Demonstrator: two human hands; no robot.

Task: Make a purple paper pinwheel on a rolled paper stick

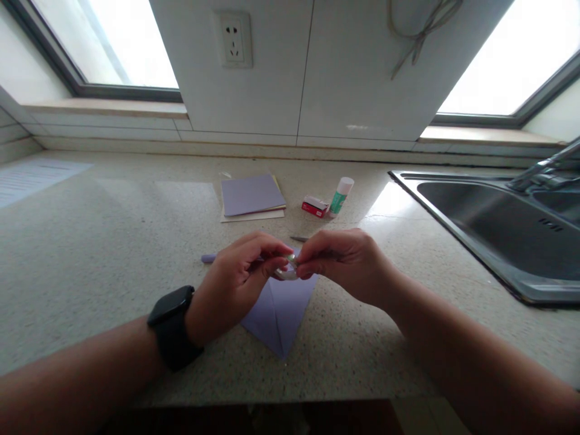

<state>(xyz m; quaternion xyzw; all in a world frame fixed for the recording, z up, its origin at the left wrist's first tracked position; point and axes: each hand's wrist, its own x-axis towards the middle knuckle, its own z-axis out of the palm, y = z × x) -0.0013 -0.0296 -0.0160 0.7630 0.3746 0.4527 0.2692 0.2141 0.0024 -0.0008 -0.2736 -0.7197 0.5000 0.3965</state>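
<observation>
Both hands meet over a folded purple sheet of paper (281, 320) on the countertop. Between them is a small pale ring that looks like a roll of clear tape (286, 275). My left hand (240, 272), with a black watch on its wrist, grips the roll between thumb and fingers. My right hand (347, 263) pinches the roll's upper right edge with thumb and forefinger. The fingers hide much of the roll. Behind my left hand a purple rod-like end (209, 258) sticks out, and a thin grey pointed tip (298, 238) shows beyond the fingers.
A stack of coloured paper (254, 195) lies farther back on the speckled counter (113, 241). Right of it are a small red box (315, 206) and a glue stick (341, 196). A steel sink (480, 223) is at the right, a printed sheet (36, 176) at far left.
</observation>
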